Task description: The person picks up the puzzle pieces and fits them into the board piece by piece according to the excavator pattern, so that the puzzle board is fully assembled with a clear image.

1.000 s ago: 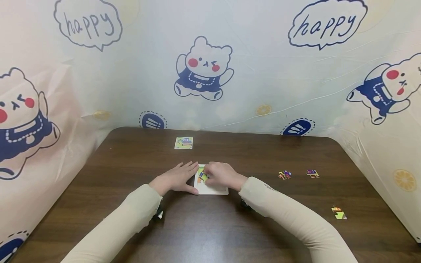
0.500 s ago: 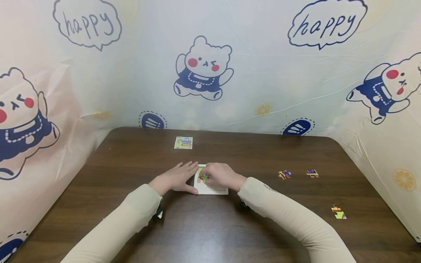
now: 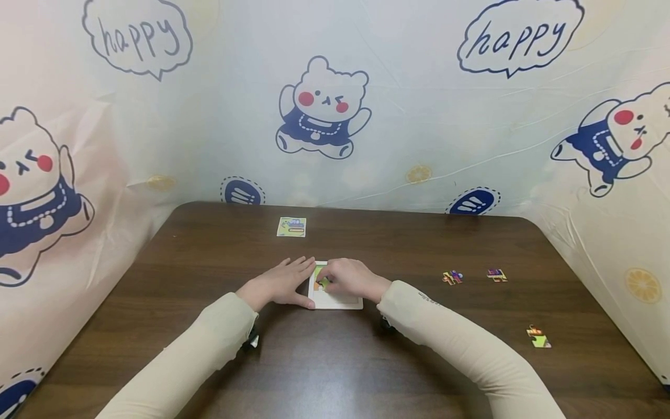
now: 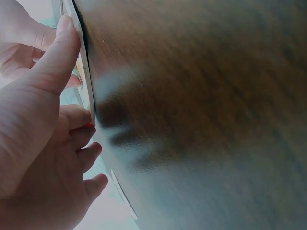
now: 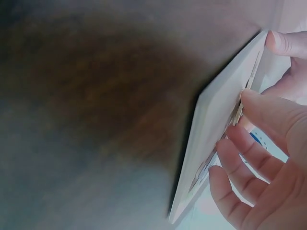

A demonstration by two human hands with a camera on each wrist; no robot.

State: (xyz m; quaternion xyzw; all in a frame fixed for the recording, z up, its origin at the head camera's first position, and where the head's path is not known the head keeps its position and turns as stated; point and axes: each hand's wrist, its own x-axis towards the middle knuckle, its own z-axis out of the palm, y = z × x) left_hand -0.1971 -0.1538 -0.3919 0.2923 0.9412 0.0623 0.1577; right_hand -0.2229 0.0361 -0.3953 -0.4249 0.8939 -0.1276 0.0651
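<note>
A white puzzle tray (image 3: 342,303) lies on the table, with green and orange pieces (image 3: 318,286) along its left side. My left hand (image 3: 280,283) rests at the tray's left edge, fingers fairly straight, with the thumb at the near corner and a fingertip at the far one. Over the tray, my right hand (image 3: 358,279) pinches a puzzle piece (image 5: 237,114) between thumb and index finger, low against the tray. Its other fingers curve loosely in the right wrist view. Most of that piece is hidden by the fingers.
A square picture card (image 3: 291,227) lies behind the tray. To the right are three loose puzzle pieces: one red and purple (image 3: 452,277), one purple (image 3: 496,275) and one green and orange (image 3: 538,337). A printed cloth (image 3: 398,116) hangs behind the brown table (image 3: 293,361).
The right index finger has shifted slightly left over the tray, and the piece at the fingertips shows less than before. The left hand holds its place at the tray's edge.
</note>
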